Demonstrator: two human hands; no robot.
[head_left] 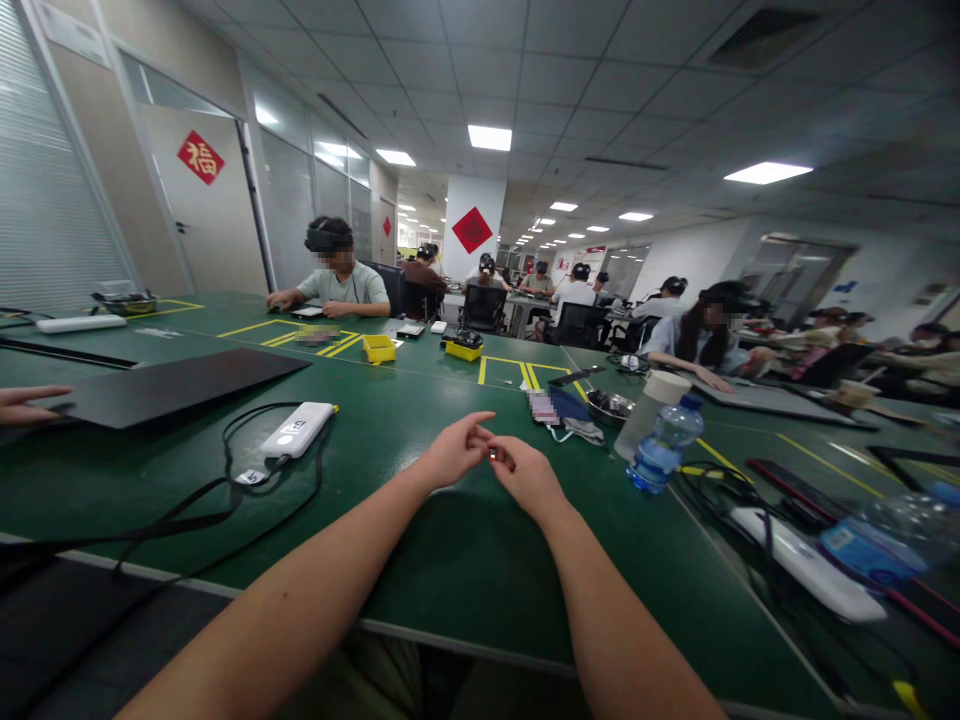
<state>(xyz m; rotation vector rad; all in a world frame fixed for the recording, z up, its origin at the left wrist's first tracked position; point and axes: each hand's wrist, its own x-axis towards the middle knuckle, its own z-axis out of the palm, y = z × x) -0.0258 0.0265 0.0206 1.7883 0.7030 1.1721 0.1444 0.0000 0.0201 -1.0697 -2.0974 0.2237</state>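
Note:
Over the green table [390,440] my two hands meet at the fingertips. My right hand [527,475] is closed, with thumb and fingers pinched on a tiny thing [493,454] that glints white and red; its kind is too small to tell. Beside it, my left hand [459,452] has its index finger stretched out over the right fingertips and the other fingers loosely bent. I see nothing held in the left hand. Left of my forearm lies a white power bank [298,430] with a black cable.
At the left a person's hand [30,405] touches a dark flat panel [187,385]. To the right stand a blue-labelled water bottle [664,450], a pale cup [651,415] and a metal bowl [609,407]. Yellow trays [379,349] and seated people [337,275] are across the table.

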